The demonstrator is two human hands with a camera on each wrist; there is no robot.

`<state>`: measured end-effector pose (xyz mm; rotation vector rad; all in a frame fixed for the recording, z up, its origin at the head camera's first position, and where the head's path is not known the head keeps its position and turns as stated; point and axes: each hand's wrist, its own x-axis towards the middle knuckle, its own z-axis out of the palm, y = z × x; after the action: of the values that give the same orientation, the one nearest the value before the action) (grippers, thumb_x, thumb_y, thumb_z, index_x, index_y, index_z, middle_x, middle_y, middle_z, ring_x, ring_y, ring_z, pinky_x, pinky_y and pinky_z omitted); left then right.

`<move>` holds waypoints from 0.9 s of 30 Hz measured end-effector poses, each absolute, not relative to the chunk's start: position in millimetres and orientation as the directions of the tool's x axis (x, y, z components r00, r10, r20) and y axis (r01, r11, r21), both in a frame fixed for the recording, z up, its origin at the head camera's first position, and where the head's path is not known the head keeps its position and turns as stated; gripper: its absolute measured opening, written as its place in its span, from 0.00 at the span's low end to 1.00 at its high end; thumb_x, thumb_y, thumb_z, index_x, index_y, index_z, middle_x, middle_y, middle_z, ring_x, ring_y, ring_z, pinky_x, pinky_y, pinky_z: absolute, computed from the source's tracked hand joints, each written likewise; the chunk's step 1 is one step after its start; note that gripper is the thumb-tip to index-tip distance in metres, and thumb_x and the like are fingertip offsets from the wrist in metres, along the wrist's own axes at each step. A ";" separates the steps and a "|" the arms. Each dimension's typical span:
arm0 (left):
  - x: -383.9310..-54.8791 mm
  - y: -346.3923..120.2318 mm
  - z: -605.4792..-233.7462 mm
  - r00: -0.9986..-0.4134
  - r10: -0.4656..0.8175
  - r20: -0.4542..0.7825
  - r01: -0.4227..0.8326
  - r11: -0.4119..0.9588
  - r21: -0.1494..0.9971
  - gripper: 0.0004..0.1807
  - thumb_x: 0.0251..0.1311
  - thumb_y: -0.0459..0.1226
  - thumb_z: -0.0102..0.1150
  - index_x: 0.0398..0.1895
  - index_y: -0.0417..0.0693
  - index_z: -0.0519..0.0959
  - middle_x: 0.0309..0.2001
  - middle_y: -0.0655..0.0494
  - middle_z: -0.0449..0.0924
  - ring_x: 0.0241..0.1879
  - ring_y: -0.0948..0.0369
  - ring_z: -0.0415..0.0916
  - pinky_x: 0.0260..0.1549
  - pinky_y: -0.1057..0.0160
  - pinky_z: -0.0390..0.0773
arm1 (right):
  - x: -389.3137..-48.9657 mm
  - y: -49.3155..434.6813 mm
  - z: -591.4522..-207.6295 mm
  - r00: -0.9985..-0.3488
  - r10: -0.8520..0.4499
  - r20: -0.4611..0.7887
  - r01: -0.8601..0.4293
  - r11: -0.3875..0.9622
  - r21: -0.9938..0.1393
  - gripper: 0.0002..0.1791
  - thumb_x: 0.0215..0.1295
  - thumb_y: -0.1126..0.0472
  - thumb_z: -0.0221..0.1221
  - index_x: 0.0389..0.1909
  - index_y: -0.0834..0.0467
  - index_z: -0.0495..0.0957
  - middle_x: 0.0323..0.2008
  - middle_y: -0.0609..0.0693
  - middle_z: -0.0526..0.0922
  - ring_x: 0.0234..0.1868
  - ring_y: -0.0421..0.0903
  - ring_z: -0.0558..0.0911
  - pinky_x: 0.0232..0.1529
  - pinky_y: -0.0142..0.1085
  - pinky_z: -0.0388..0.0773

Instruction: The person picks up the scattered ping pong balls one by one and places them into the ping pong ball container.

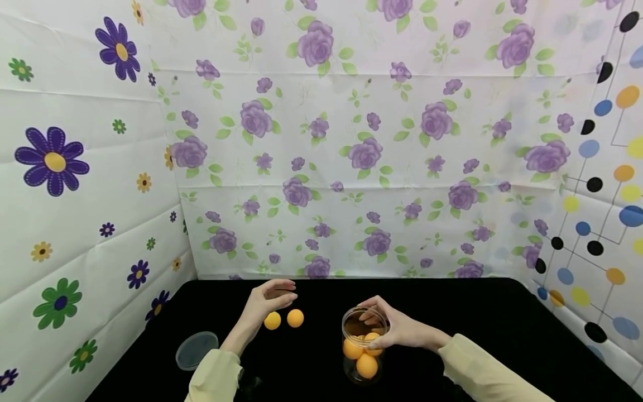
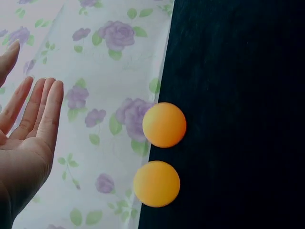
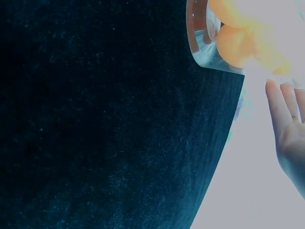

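My right hand (image 1: 399,328) grips a clear round jar (image 1: 348,369) near its open rim, thumb on the near side and fingers round the far side. Several orange ping-pong balls (image 1: 367,366) lie inside it. My left hand (image 1: 267,300) hovers close to two more balls on the black table, a yellow-orange one (image 1: 272,320) and an orange one (image 1: 295,318). Its fingers are extended and hold nothing. In the left wrist view both balls sit apart from the left hand (image 2: 33,133). Glare washes out part of the jar in the right wrist view.
A translucent round lid (image 1: 197,350) lies on the black table (image 1: 311,368), left of the left forearm. Flowered sheets (image 1: 346,223) stand behind and at the left, and a dotted sheet (image 1: 603,268) at the right. A small dark object (image 1: 251,385) near the left sleeve is indistinct.
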<state>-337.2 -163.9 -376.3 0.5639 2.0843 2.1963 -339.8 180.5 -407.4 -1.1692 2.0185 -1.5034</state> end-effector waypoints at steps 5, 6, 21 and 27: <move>-343.7 -173.4 -389.1 -0.945 0.221 0.240 0.236 -0.042 0.971 0.25 0.56 0.36 0.61 0.55 0.34 0.70 0.49 0.43 0.73 0.47 0.49 0.72 0.45 0.54 0.73 | -338.2 181.1 -406.2 -0.585 -0.789 0.188 -0.404 0.083 -0.911 0.33 0.59 0.64 0.58 0.62 0.56 0.53 0.56 0.62 0.63 0.57 0.56 0.64 0.56 0.43 0.62; -344.4 -175.1 -391.1 -0.947 0.212 0.242 0.240 -0.036 0.970 0.25 0.55 0.36 0.61 0.55 0.35 0.70 0.49 0.43 0.73 0.46 0.49 0.73 0.45 0.54 0.73 | -338.1 181.1 -406.0 -0.585 -0.790 0.185 -0.402 0.084 -0.912 0.33 0.59 0.64 0.58 0.62 0.56 0.53 0.56 0.62 0.62 0.57 0.57 0.64 0.56 0.43 0.62; -347.5 -192.6 -405.0 -0.974 0.099 0.203 0.205 0.011 0.979 0.27 0.50 0.39 0.66 0.53 0.39 0.73 0.52 0.41 0.71 0.46 0.54 0.73 0.48 0.51 0.70 | -341.4 180.5 -408.5 -0.588 -0.789 0.178 -0.404 0.096 -0.910 0.34 0.58 0.61 0.60 0.62 0.53 0.54 0.55 0.60 0.63 0.57 0.56 0.64 0.56 0.43 0.63; -345.6 -194.6 -406.7 -0.980 0.066 0.189 0.191 0.022 0.981 0.26 0.51 0.38 0.65 0.53 0.38 0.73 0.52 0.39 0.70 0.46 0.55 0.73 0.49 0.49 0.69 | -340.8 181.2 -409.0 -0.595 -0.784 0.176 -0.399 0.099 -0.912 0.34 0.58 0.60 0.60 0.62 0.53 0.54 0.55 0.60 0.63 0.57 0.56 0.64 0.56 0.43 0.62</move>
<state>-345.6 -194.6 -406.7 0.2911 2.3078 2.2431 -340.8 181.2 -409.0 -1.1626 2.0287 -1.4969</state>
